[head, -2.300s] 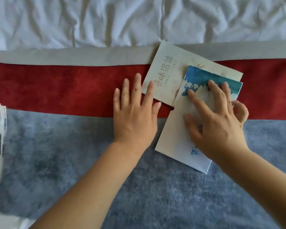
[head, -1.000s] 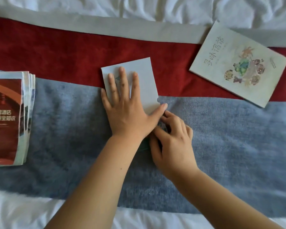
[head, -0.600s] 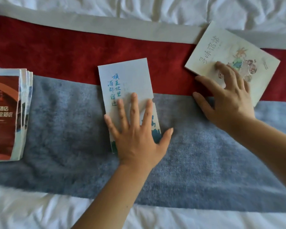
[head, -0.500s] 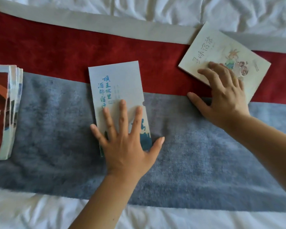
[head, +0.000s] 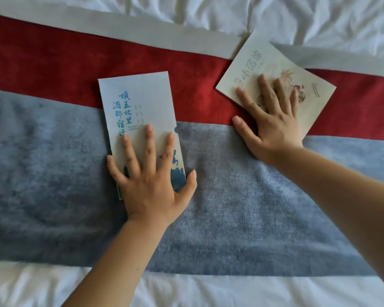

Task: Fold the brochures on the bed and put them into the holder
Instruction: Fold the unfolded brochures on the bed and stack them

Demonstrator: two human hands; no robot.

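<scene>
The pale blue folded brochure (head: 140, 103) lies mid-frame, long axis near vertical, top leaning left. My left hand (head: 151, 180) presses it, fingers spread; my right hand (head: 273, 127) lies flat on the cream brochure (head: 248, 63).

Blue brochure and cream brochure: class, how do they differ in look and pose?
The blue brochure is narrow and barely turned; the cream brochure is wider and tilted. The first bears blue print, the second brown drawings. Left hand and right hand lie flat on them.

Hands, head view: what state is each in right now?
Left hand: open, pressing flat on the blue brochure.
Right hand: open, fingers flat on the beige brochure.
</scene>
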